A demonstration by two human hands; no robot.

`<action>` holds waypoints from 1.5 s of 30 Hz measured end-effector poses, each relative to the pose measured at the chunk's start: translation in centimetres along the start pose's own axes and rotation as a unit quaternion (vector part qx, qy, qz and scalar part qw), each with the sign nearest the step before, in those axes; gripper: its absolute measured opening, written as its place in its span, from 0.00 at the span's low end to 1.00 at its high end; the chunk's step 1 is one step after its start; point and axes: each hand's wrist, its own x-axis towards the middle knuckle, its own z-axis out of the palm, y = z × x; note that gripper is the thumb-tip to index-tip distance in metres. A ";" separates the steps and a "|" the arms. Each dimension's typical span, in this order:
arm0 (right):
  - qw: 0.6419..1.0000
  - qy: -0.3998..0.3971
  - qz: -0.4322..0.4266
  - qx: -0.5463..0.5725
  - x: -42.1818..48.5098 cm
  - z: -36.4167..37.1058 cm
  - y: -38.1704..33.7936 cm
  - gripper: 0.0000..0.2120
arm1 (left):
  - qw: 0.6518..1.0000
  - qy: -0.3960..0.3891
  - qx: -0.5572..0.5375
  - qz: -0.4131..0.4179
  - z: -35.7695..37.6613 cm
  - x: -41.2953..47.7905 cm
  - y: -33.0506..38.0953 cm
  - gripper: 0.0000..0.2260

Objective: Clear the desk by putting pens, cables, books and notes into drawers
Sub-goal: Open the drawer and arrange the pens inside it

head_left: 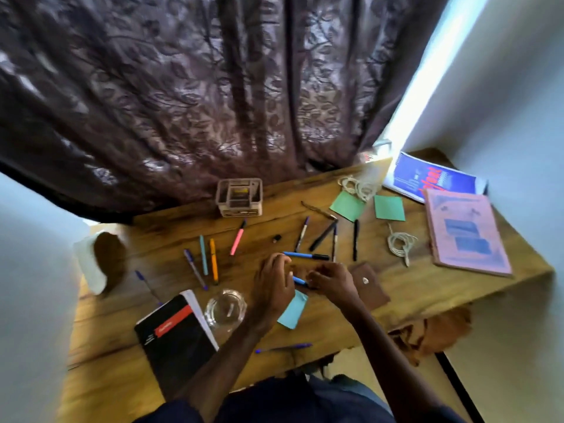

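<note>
Both hands meet at the middle of the wooden desk [412,288]. My left hand [274,285] and my right hand [331,280] pinch a blue pen [300,281] between them, just above a light blue note [293,309]. Another blue pen [305,255] lies just beyond the fingers. Several pens lie scattered: teal [203,254], orange [214,260], pink [238,242], black [355,239]. Two green notes [348,206] [389,208], two white cables [357,186] [399,244], a black book [174,340], a pink book [467,236] and a blue notebook [433,178] lie around.
A mesh organiser [239,196] stands at the back edge near the dark curtain. A glass ashtray [225,309] sits beside my left wrist. A brown pouch [369,285] lies right of my right hand. A purple pen [283,348] rests near the front edge. No drawer is in view.
</note>
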 end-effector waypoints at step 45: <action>0.697 0.013 0.271 0.664 6.0 -26.7 37.2 0.30 | 0.291 0.211 -0.705 -0.612 40.7 -7.1 24.2 0.31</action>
